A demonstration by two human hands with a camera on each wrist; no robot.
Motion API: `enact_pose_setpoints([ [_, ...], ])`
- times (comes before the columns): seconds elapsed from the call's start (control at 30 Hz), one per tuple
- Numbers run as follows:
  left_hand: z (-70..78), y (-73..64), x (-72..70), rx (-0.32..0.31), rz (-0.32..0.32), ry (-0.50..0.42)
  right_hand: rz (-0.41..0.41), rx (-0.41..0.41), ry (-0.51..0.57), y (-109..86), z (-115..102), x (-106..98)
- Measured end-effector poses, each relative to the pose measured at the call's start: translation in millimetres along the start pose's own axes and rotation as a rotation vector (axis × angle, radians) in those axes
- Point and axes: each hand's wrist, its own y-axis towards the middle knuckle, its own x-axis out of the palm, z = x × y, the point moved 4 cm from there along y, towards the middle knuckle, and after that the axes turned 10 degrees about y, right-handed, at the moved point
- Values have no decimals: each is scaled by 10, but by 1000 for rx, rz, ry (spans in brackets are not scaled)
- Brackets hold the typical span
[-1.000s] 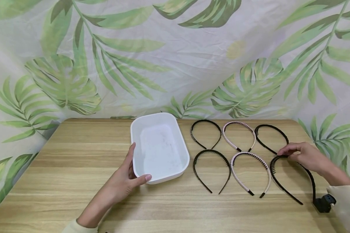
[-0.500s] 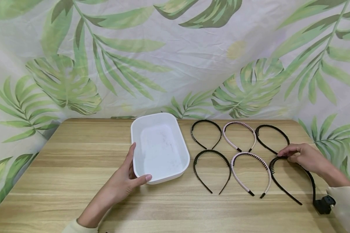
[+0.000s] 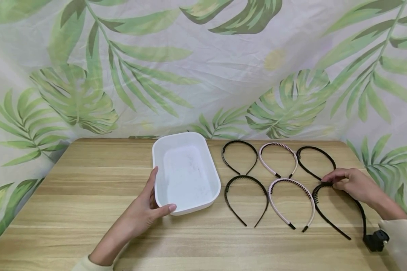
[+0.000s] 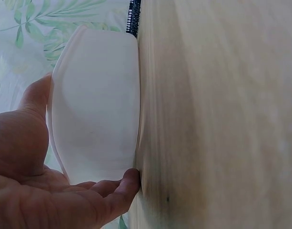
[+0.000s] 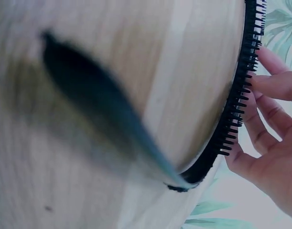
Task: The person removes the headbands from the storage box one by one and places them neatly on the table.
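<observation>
My left hand grips a white plastic bin at its near left corner, thumb over the rim. In the left wrist view, the fingers curl along the bin's wall down by the tabletop. At the right, my right hand pinches the top of a black toothed headband. Its inner teeth and the fingers behind the band show in the right wrist view. Just behind that hand lies another black headband. Two pink headbands lie left of it, one behind the other.
Two more black headbands lie between the bin and the pink ones, in two rows. All rest on a wood-grain table, with a leaf-print cloth hanging behind its far edge. A black wrist camera sits at the right sleeve.
The black headband in my right hand has shifted very slightly left, the hand staying on its top. My left hand and the bin have not moved.
</observation>
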Motion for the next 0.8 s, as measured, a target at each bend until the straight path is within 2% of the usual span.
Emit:
enact_pose_setpoints([
  [0.07, 4, 3, 3, 4, 1, 5, 21, 4, -4, -9, -13, -12],
  [0.3, 8, 3, 1, 19, 9, 4, 124, 38, -150, -28, -214, -1],
  [0.47, 16, -26, -38, 30, 27, 47, 211, -18, -132, -27, -459, 76],
  [0.63, -16, -76, -117, 34, 54, 102, 215, -62, -111, -46, -692, 200],
  [0.8, -61, -152, -247, -28, 95, 243, 204, -90, -94, -87, -873, 338],
])
